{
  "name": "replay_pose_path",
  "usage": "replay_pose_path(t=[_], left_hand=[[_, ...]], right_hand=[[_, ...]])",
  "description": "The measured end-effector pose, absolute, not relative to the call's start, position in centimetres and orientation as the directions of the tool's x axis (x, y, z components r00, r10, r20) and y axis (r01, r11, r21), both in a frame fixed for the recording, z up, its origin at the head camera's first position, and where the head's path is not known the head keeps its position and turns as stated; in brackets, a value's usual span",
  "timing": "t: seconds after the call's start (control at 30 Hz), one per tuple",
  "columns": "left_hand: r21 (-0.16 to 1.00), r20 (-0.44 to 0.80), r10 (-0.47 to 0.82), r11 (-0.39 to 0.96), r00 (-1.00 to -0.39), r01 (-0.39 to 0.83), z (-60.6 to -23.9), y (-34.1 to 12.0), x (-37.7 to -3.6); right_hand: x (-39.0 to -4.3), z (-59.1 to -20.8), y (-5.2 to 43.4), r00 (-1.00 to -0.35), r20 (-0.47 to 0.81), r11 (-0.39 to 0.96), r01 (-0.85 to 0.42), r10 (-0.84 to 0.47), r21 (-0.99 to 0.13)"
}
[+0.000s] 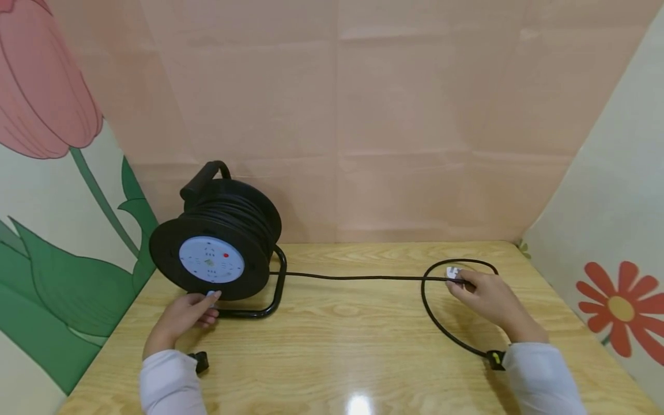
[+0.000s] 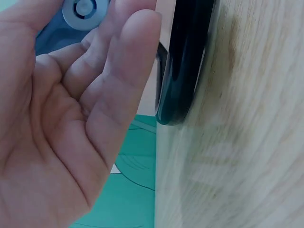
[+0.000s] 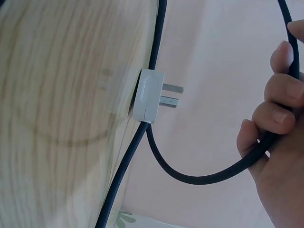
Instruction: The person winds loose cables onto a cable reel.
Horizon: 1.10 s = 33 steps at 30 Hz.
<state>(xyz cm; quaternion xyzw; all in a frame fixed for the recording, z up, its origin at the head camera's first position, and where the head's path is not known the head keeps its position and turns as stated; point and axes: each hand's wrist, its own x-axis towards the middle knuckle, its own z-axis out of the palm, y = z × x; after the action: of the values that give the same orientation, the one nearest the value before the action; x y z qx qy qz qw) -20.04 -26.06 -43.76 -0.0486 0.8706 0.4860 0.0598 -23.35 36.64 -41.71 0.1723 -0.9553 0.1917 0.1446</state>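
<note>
While the cable reel (image 1: 220,236) stands upright on its black tubular frame (image 1: 277,288) at the back left of the wooden table (image 1: 337,346), most of its black cord lies wound on the drum between the two round flanges, and a pale blue socket plate (image 1: 211,259) with a red dot sits in the middle of the near flange. From the reel a single run of cable (image 1: 358,278) crosses the tabletop to the right, where it curves into a loose loop. The right hand (image 1: 490,300) rests on the table inside that loop with its fingers (image 3: 278,102) curled round the cord just behind the white plug (image 1: 454,272); the wrist view shows the plug lying against the wood with its two flat pins pointing away from the surface. The left hand (image 1: 187,314) lies at the lower rim of the near flange, just beside the frame, fingers (image 2: 118,80) straight and close together, holding nothing; whether the tips touch the reel cannot be told. Both wrists wear white sleeves. Behind the table are a pink wall and side panels painted with flowers.
</note>
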Motion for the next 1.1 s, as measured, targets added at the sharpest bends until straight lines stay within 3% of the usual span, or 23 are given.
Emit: replay_pose_path(t=[0.4,0.73,1.1], left_hand=[[0.837,-0.128,-0.16,0.512,-0.979,-0.193,-43.5,-26.9,-19.4],[0.823,-0.088,-0.28,0.52,-0.956,-0.228,-43.1,-27.3,-19.0],[0.798,0.031,-0.44,0.551,-0.897,-0.243,-43.0,-27.3,-18.6]], right_hand=[[-23.4,-41.7,36.1,-0.87,0.395,0.856,-0.425,-0.296,-0.295],[-23.5,-41.6,35.1,-0.878,0.325,0.84,-0.448,-0.35,-0.307],[-23.6,-41.8,34.0,-0.839,0.334,0.804,-0.524,-0.431,-0.28]])
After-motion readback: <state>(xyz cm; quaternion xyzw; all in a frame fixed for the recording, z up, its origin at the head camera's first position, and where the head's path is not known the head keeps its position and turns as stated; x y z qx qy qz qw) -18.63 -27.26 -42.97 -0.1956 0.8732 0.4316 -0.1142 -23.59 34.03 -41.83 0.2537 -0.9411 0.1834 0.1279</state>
